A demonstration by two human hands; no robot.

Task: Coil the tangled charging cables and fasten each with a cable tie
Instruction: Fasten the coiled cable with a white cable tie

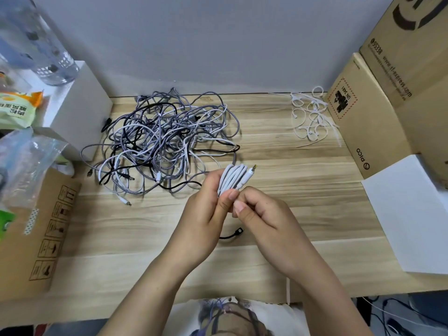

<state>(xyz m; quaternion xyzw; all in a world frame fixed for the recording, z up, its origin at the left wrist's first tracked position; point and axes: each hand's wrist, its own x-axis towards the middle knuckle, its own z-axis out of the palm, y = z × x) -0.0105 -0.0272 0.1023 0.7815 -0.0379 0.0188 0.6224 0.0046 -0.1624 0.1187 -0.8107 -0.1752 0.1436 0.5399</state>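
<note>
You are holding a folded white cable bundle (234, 178) above the middle of the wooden surface (303, 190): your left hand (203, 214) is gripping its loops with curled fingers, and your right hand (261, 214) is pinching its lower end. The tangled pile of cables (167, 139) is lying toward the far left corner, the white cable ties (312, 115) near the far right corner, beside a cardboard box (363, 112)

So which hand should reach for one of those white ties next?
Probably the right hand: the pile of white plastic cable ties lies far right on the wooden table, on its side. The left hand already grips the coiled white cable and can keep holding it.
</note>
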